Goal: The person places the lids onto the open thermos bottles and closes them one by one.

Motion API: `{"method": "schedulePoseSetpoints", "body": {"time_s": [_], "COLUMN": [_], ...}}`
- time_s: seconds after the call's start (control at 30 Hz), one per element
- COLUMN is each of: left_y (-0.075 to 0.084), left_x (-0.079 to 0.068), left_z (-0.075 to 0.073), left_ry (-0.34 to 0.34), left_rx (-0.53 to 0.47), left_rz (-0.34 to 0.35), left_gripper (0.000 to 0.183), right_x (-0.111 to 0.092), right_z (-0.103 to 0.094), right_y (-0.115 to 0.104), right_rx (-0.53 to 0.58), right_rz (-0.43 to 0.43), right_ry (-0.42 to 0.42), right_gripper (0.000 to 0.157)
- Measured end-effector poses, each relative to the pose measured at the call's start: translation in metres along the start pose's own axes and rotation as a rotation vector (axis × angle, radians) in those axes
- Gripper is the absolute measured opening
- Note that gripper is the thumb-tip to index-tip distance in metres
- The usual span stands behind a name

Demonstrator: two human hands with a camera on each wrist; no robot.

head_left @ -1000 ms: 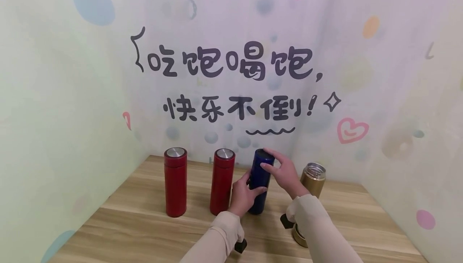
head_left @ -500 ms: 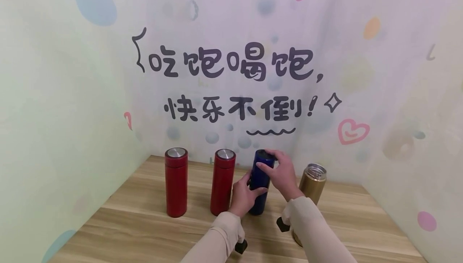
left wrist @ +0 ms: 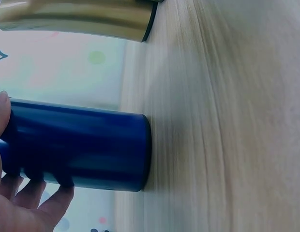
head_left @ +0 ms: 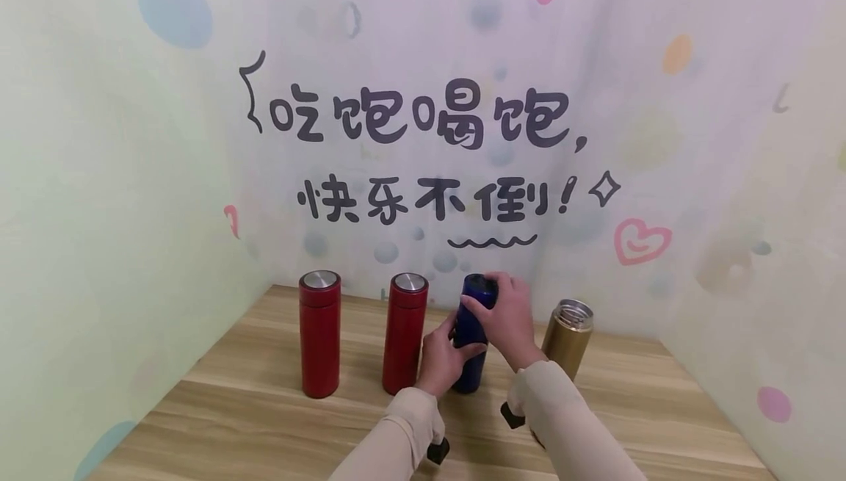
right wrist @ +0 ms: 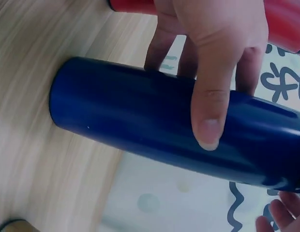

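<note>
An upright blue thermos flask (head_left: 468, 333) with a dark top stands on the wooden table. My left hand (head_left: 441, 363) holds its body, thumb in front and fingers around the far side, as the right wrist view also shows. My right hand (head_left: 512, 319) grips the flask's upper end, thumb on the near side and fingers over the top's right edge. In the left wrist view the base of the blue flask (left wrist: 101, 147) meets the table. A gold flask (head_left: 570, 335) without a lid, its steel mouth bare, stands to the right, its lower part hidden by my right forearm.
Two red thermos flasks, one further left (head_left: 320, 341) and one close to my left hand (head_left: 405, 334), stand upright with steel-topped lids. A patterned cloth wall (head_left: 423, 48) with dark lettering rises behind the wooden table (head_left: 264, 422).
My right hand has turned about the blue flask's top, its thumb sliding left across the front and its wrist shifting left. The left hand keeps its hold, and the flask stays in place.
</note>
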State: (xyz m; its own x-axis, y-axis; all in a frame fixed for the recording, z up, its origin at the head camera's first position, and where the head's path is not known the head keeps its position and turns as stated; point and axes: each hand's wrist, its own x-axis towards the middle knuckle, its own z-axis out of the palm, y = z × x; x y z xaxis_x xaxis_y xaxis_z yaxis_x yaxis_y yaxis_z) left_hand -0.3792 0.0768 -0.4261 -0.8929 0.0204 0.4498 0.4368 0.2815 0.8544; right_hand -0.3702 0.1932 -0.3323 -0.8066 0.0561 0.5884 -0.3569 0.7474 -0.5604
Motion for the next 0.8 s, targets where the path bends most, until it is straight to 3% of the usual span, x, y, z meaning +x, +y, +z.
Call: {"method": "schedulePoseSetpoints", "body": {"time_s": [0.2, 0.3, 0.43, 0.57, 0.8], "left_y": [0.0, 0.0, 0.0, 0.0, -0.003], "left_x": [0.0, 0.0, 0.001, 0.0, 0.0], "left_z": [-0.001, -0.002, -0.002, -0.001, 0.0], "left_ry": [-0.023, -0.015, -0.01, -0.019, -0.008], "left_rx": [-0.029, -0.04, -0.044, -0.047, -0.043], "left_rz": [-0.004, 0.014, 0.033, 0.034, 0.025], "left_gripper": [0.073, 0.072, 0.071, 0.071, 0.073], "right_x": [0.004, 0.007, 0.008, 0.008, 0.007], "right_z": [-0.009, -0.013, -0.015, -0.015, -0.014], "right_y": [0.006, 0.013, 0.02, 0.021, 0.017], "right_rx": [0.379, 0.471, 0.499, 0.478, 0.337], "right_rz": [0.042, 0.043, 0.052, 0.099, 0.113], "right_ry": [-0.161, -0.248, -0.299, -0.3, -0.243], "right_gripper": [0.059, 0.059, 0.054, 0.055, 0.057]}}
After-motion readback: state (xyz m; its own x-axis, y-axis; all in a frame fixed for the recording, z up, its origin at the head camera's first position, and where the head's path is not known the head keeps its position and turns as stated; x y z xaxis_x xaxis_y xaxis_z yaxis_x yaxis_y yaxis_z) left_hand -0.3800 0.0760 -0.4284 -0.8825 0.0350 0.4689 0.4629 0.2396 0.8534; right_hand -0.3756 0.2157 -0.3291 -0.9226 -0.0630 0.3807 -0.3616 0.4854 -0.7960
